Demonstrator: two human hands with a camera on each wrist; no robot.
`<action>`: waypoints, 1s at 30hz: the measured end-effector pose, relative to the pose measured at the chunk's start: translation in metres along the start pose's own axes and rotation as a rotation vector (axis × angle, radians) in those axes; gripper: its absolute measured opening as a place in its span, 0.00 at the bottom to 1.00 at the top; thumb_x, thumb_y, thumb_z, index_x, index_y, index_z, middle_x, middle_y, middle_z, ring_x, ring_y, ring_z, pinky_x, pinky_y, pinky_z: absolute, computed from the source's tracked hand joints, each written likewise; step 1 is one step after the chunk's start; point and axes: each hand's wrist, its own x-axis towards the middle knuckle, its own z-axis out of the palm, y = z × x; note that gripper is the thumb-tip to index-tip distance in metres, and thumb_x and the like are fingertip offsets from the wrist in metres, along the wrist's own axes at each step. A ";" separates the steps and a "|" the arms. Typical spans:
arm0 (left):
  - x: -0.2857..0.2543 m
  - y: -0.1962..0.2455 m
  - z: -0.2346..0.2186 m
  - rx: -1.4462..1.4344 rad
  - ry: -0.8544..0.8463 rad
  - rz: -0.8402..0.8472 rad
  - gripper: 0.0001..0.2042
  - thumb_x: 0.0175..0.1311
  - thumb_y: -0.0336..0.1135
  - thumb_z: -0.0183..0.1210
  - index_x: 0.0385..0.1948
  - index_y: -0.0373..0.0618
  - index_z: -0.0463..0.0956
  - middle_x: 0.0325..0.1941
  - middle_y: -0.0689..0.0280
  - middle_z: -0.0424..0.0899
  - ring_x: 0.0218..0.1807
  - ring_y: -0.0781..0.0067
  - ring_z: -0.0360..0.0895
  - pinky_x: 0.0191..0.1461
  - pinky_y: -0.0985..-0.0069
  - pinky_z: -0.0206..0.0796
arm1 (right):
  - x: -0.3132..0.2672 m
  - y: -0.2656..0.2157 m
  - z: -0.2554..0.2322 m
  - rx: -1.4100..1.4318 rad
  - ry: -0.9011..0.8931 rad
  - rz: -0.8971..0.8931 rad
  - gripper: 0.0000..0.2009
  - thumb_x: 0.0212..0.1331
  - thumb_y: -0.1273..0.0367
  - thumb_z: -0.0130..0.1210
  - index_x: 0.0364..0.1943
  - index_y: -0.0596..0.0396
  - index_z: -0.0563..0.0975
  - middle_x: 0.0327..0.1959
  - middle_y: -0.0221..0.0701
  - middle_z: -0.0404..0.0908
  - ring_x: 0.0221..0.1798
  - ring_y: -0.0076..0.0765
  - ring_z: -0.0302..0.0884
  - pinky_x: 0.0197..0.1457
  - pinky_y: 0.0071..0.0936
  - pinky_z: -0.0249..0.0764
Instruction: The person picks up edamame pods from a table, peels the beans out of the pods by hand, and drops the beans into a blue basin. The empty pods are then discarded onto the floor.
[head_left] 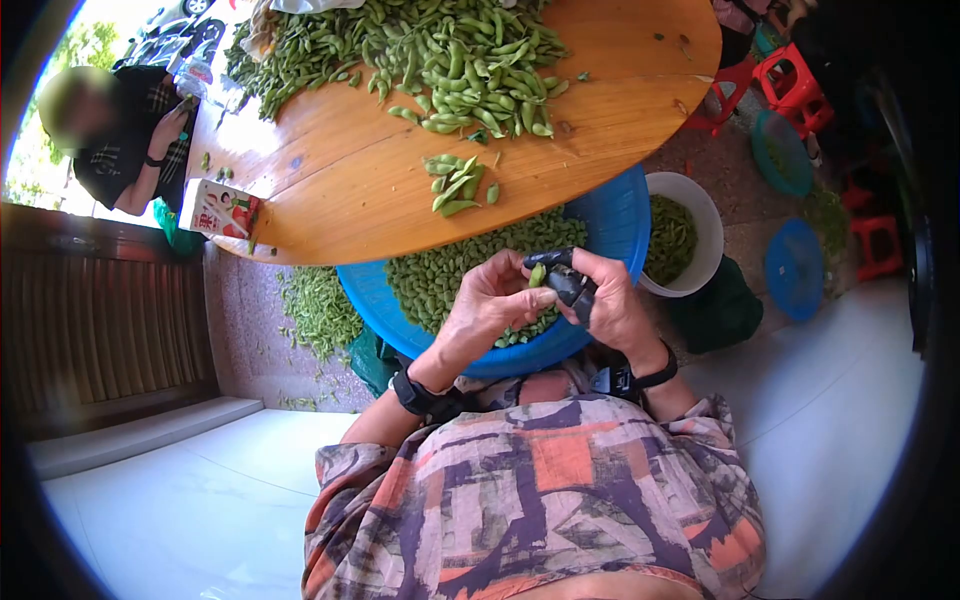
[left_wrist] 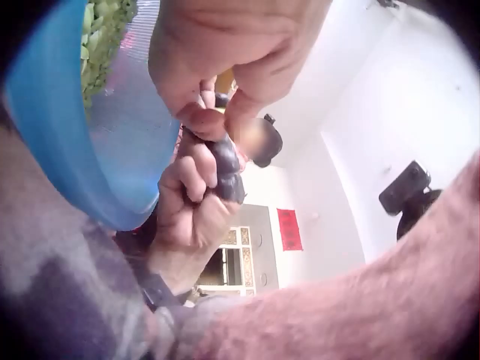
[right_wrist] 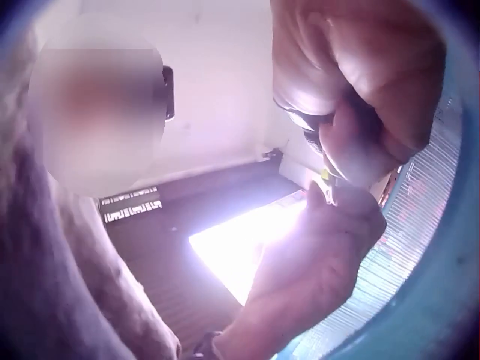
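Observation:
A green pod (head_left: pixel 537 276) is pinched between the fingertips of both hands above a blue basin (head_left: pixel 356 297) of shelled green beans (head_left: pixel 430 280). The left hand (head_left: pixel 487 302) grips the pod from the left with thumb and fingers. Black wrapping covers some digits of the right hand (head_left: pixel 615 310), which are curled at the pod's other side. In the left wrist view the left hand (left_wrist: pixel 232 52) meets the wrapped fingers of the right hand (left_wrist: pixel 191 195); the pod is largely hidden there. In the right wrist view a bit of green pod (right_wrist: pixel 325 175) shows between the hands.
A wooden table (head_left: pixel 350 190) bears a large pod heap (head_left: pixel 470 70), a small pod pile (head_left: pixel 456 186) and a printed box (head_left: pixel 218 210). Right of the basin stands a white bucket (head_left: pixel 710 225) of pods. Pods (head_left: pixel 322 310) lie on the floor at left. Another person (head_left: pixel 125 140) sits at upper left.

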 end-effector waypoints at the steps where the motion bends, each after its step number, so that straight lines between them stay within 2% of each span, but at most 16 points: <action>1: 0.001 -0.001 0.000 0.115 0.025 0.051 0.07 0.63 0.28 0.62 0.36 0.42 0.72 0.26 0.68 0.78 0.20 0.83 0.66 0.21 0.85 0.53 | 0.001 0.001 0.005 -0.198 0.047 -0.114 0.12 0.59 0.71 0.54 0.45 0.60 0.79 0.25 0.27 0.73 0.27 0.20 0.69 0.29 0.20 0.63; 2: 0.000 0.000 0.002 0.125 0.059 0.060 0.06 0.66 0.31 0.60 0.34 0.42 0.72 0.22 0.69 0.77 0.19 0.85 0.67 0.20 0.85 0.54 | 0.001 -0.002 0.011 -0.180 0.106 -0.121 0.12 0.55 0.75 0.53 0.43 0.62 0.79 0.28 0.33 0.74 0.32 0.25 0.72 0.35 0.24 0.67; 6: -0.001 -0.002 0.001 0.292 0.099 0.116 0.07 0.70 0.33 0.56 0.34 0.39 0.73 0.22 0.68 0.78 0.19 0.84 0.69 0.20 0.85 0.57 | 0.002 -0.002 0.010 -0.363 0.136 -0.240 0.13 0.50 0.79 0.50 0.41 0.62 0.79 0.28 0.34 0.75 0.32 0.27 0.73 0.37 0.25 0.69; 8: -0.001 0.001 -0.004 0.325 0.072 0.070 0.10 0.73 0.35 0.51 0.35 0.37 0.74 0.22 0.66 0.78 0.18 0.82 0.71 0.19 0.85 0.59 | 0.002 0.001 0.007 -0.239 0.100 -0.130 0.14 0.46 0.81 0.48 0.39 0.62 0.79 0.28 0.35 0.75 0.32 0.29 0.73 0.37 0.25 0.69; 9: -0.001 0.002 -0.006 0.323 0.073 0.071 0.10 0.73 0.35 0.51 0.35 0.37 0.74 0.22 0.66 0.78 0.18 0.82 0.71 0.19 0.85 0.59 | 0.002 0.000 0.007 -0.240 0.098 -0.130 0.14 0.46 0.81 0.48 0.39 0.62 0.79 0.28 0.35 0.75 0.32 0.29 0.73 0.37 0.25 0.69; 11: -0.001 0.003 -0.011 0.389 0.039 0.004 0.13 0.75 0.37 0.48 0.37 0.36 0.75 0.24 0.65 0.80 0.21 0.81 0.73 0.23 0.84 0.63 | 0.002 -0.004 0.009 -0.198 0.083 -0.099 0.13 0.44 0.82 0.47 0.36 0.63 0.77 0.28 0.38 0.73 0.30 0.39 0.74 0.35 0.29 0.69; 12: 0.000 0.003 -0.011 0.388 0.041 0.005 0.13 0.75 0.37 0.48 0.37 0.36 0.75 0.24 0.65 0.80 0.21 0.81 0.73 0.23 0.84 0.63 | 0.003 -0.002 0.011 -0.199 0.081 -0.099 0.13 0.44 0.82 0.47 0.36 0.63 0.77 0.28 0.38 0.73 0.30 0.39 0.74 0.35 0.29 0.69; 14: 0.003 0.004 -0.008 0.145 0.041 -0.056 0.14 0.75 0.39 0.48 0.38 0.37 0.76 0.27 0.64 0.80 0.23 0.80 0.72 0.27 0.80 0.65 | 0.005 0.005 0.015 -0.594 0.198 -0.379 0.12 0.41 0.83 0.47 0.34 0.65 0.75 0.28 0.42 0.71 0.30 0.51 0.73 0.33 0.36 0.69; 15: 0.003 0.004 -0.007 0.145 0.042 -0.056 0.14 0.75 0.39 0.48 0.38 0.37 0.76 0.27 0.64 0.80 0.23 0.80 0.72 0.27 0.80 0.65 | 0.005 0.006 0.018 -0.594 0.197 -0.380 0.12 0.41 0.83 0.47 0.34 0.65 0.75 0.28 0.42 0.71 0.30 0.51 0.73 0.33 0.36 0.69; 17: 0.004 0.004 -0.006 -0.036 0.034 -0.060 0.12 0.74 0.37 0.47 0.38 0.37 0.74 0.29 0.63 0.79 0.24 0.79 0.70 0.30 0.79 0.63 | 0.005 0.006 0.021 -0.608 0.236 -0.404 0.12 0.39 0.83 0.47 0.32 0.65 0.72 0.28 0.44 0.69 0.30 0.58 0.70 0.32 0.41 0.68; 21: 0.005 -0.005 -0.018 0.003 0.052 -0.072 0.09 0.71 0.33 0.48 0.38 0.37 0.73 0.26 0.66 0.74 0.22 0.79 0.65 0.27 0.80 0.57 | 0.008 0.015 0.018 -0.632 0.195 -0.398 0.13 0.42 0.81 0.48 0.36 0.65 0.76 0.27 0.43 0.69 0.30 0.53 0.70 0.33 0.36 0.67; 23: 0.002 -0.004 -0.017 0.579 0.018 0.205 0.08 0.67 0.32 0.48 0.38 0.37 0.71 0.23 0.69 0.69 0.22 0.81 0.62 0.27 0.81 0.53 | 0.011 0.018 0.022 -0.667 0.213 -0.412 0.12 0.42 0.82 0.49 0.35 0.65 0.76 0.27 0.43 0.70 0.30 0.53 0.71 0.33 0.37 0.68; 24: 0.002 -0.004 -0.018 0.579 0.021 0.205 0.08 0.67 0.32 0.48 0.38 0.37 0.71 0.23 0.69 0.69 0.22 0.81 0.62 0.27 0.81 0.53 | 0.012 0.020 0.022 -0.666 0.210 -0.412 0.12 0.42 0.82 0.49 0.35 0.65 0.76 0.27 0.43 0.70 0.30 0.53 0.71 0.33 0.37 0.68; 26: 0.005 -0.004 -0.018 0.136 0.062 -0.035 0.10 0.64 0.31 0.49 0.41 0.35 0.71 0.21 0.70 0.65 0.21 0.82 0.58 0.26 0.81 0.51 | 0.014 0.021 0.021 -0.627 0.208 -0.415 0.11 0.43 0.82 0.50 0.34 0.65 0.75 0.28 0.43 0.71 0.30 0.54 0.71 0.33 0.37 0.68; 30: 0.005 -0.009 -0.015 -0.047 0.158 -0.071 0.14 0.62 0.29 0.48 0.47 0.33 0.71 0.20 0.71 0.65 0.21 0.82 0.59 0.27 0.82 0.52 | 0.015 0.017 0.019 -0.609 0.182 -0.430 0.09 0.42 0.83 0.50 0.31 0.65 0.73 0.27 0.44 0.69 0.29 0.57 0.70 0.31 0.40 0.68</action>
